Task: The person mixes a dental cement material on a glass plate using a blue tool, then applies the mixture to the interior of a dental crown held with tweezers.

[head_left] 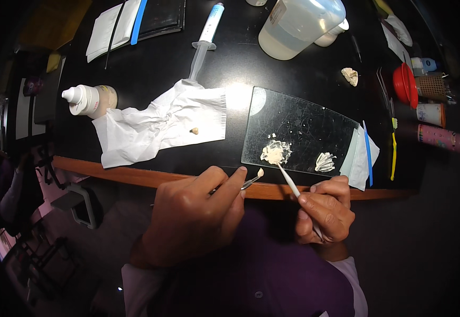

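Observation:
My left hand (198, 211) is closed round a slim metal instrument (250, 183), perhaps tweezers; most of its length is hidden by my fingers. At its tip sits a small cream tooth-shaped piece (260, 173), just off the table's front edge. My right hand (325, 211) pinches a thin white stick-like tool (289, 181) like a pen. Its tapered tip touches the near edge of a cream powdery mound (276, 153) on a scratched glass slab (298, 116). A smaller whitish smear (325, 162) lies on the slab's right part.
Left of the slab, a crumpled white tissue (161, 124) bears a small brownish piece (194, 130). Beyond are a dropper bottle (87, 100), a syringe (206, 37) and a translucent container (298, 29). Rightward are a blue strip (368, 153), a yellow toothbrush (393, 150) and a red bowl (405, 85).

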The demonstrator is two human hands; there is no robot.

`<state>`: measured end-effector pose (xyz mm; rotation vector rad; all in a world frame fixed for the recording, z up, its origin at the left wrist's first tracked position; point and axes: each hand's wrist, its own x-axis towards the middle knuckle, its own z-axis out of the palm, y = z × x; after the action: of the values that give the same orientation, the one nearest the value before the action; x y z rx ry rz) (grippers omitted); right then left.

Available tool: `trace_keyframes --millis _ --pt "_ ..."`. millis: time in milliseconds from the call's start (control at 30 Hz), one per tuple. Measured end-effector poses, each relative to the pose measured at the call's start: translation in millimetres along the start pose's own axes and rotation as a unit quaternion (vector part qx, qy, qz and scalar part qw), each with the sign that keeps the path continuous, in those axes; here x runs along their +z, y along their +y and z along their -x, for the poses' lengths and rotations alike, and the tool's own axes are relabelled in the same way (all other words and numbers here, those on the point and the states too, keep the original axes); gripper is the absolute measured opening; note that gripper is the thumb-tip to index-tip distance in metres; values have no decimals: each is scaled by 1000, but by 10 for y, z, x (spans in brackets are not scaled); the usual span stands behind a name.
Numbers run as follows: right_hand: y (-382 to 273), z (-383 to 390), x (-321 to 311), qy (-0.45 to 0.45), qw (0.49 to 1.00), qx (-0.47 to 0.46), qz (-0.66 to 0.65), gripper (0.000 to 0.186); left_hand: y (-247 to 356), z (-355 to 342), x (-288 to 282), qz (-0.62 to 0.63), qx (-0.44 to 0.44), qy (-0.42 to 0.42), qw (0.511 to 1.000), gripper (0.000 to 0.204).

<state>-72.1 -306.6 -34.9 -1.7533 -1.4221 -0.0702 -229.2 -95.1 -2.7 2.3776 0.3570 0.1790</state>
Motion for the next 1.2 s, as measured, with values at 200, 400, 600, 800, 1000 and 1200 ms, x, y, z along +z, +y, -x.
trace_keyframes --millis 200,400,600,800,1000,1200 --pt "1 -23 -40 -17 998 56 22 31 39 116 138 73 -27 47 996 34" --pt "37 -35 -22 -23 999 40 14 31 -34 250 282 131 -17 89 987 39" --pt "-3 -65 -67 8 996 41 -81 24 -6 235 300 122 -15 109 986 38" --pt "-33 -50 169 67 987 1 -145 17 54 251 316 143 -52 119 981 31" --pt "-3 -34 175 74 987 -25 -138 18 70 244 314 144 -61 113 981 32" --pt "-9 -55 152 60 990 -7 -127 17 80 240 294 141 -70 107 982 32"
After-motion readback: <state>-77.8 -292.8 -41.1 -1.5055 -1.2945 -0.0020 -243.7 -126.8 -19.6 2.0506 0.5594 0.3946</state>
